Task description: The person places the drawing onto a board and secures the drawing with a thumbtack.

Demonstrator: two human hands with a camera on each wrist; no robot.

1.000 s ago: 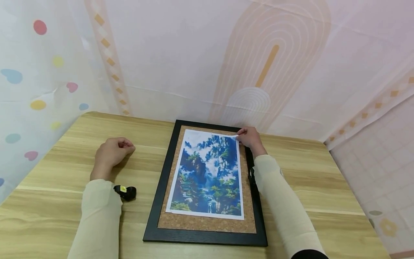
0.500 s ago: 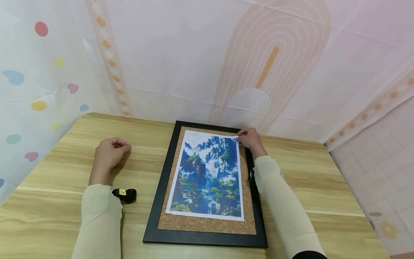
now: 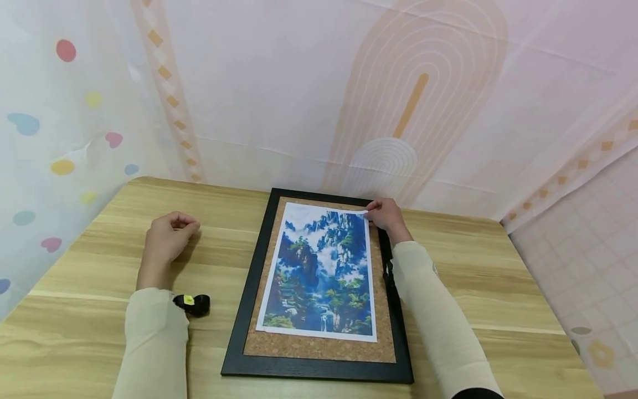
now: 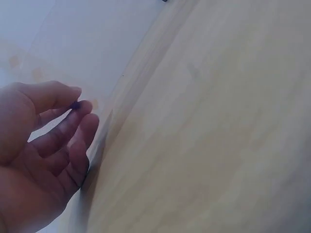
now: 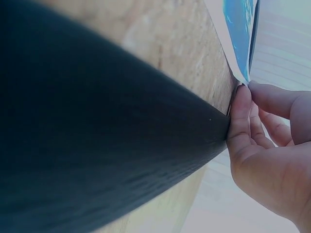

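Cork fills the one black-framed board (image 3: pixel 319 354), which lies flat on the wooden table (image 3: pixel 473 277) at about 6 o'clock in the head view. One landscape print (image 3: pixel 321 271) of blue mountains and green trees rests on the cork, its long edges running toward 12 o'clock. The right hand (image 3: pixel 386 217) sits at the print's 1 o'clock corner; in the right wrist view its thumb and forefinger pinch that paper corner, lifted slightly off the cork, with the other fingers curled beside the frame's edge. The left hand (image 3: pixel 166 238) rests on the table at 9 o'clock of the board, well apart from it, fingers loosely curled, thumb and fingertip closed on one tiny dark object (image 4: pixel 75 104), too small to identify. One black wrist-mounted device (image 3: pixel 191 303) with a yellow mark shows beside the left sleeve.
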